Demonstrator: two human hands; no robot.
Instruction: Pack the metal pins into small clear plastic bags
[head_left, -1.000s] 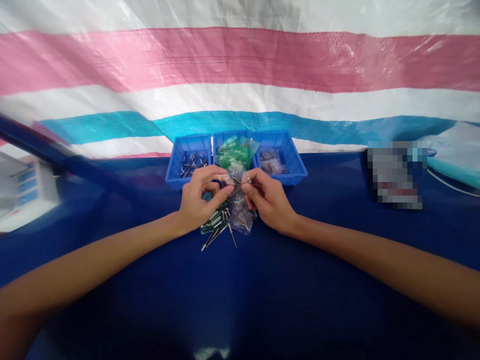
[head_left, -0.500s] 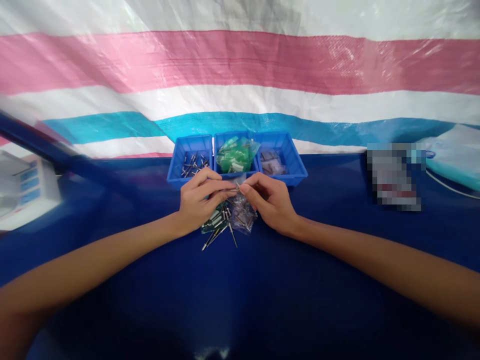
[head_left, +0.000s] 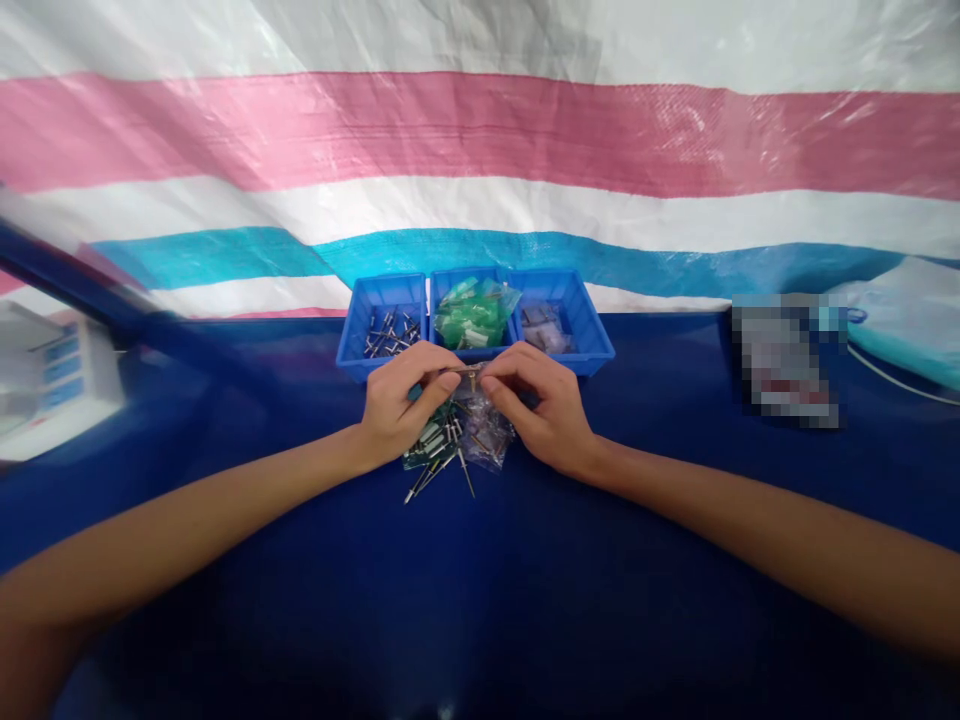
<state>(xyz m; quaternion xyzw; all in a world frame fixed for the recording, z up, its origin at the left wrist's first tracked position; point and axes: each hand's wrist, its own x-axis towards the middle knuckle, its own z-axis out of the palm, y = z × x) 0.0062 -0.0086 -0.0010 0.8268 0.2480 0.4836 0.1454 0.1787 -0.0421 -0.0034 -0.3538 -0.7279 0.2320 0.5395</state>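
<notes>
My left hand [head_left: 409, 405] and my right hand [head_left: 541, 408] face each other, each with thumb and forefinger pinched. Between them they hold the top edge of a small clear plastic bag [head_left: 472, 380], with a thin metal piece showing in it. Below lie clear bags with metal pieces [head_left: 487, 440], a dark green bag with pale pieces [head_left: 429, 446] and several loose metal rivets [head_left: 435, 474]. Just beyond my fingers stand three blue bins: the left bin [head_left: 350, 345] holds loose rivets, the middle bin [head_left: 480, 354] green bags, the right bin [head_left: 600, 345] clear bags.
A dark blue table [head_left: 465, 600] spreads under everything. To the right lie a pixelated item [head_left: 786, 365] and a pale turquoise plastic package [head_left: 911, 320]. A white device with blue buttons [head_left: 64, 375] stands at the left. Striped sheeting [head_left: 480, 130] hangs behind.
My left fingers have curled in, thumb now pressed to forefinger at the bag's edge. The bag's top edge now spans between both hands. The bins and the pile have stayed put.
</notes>
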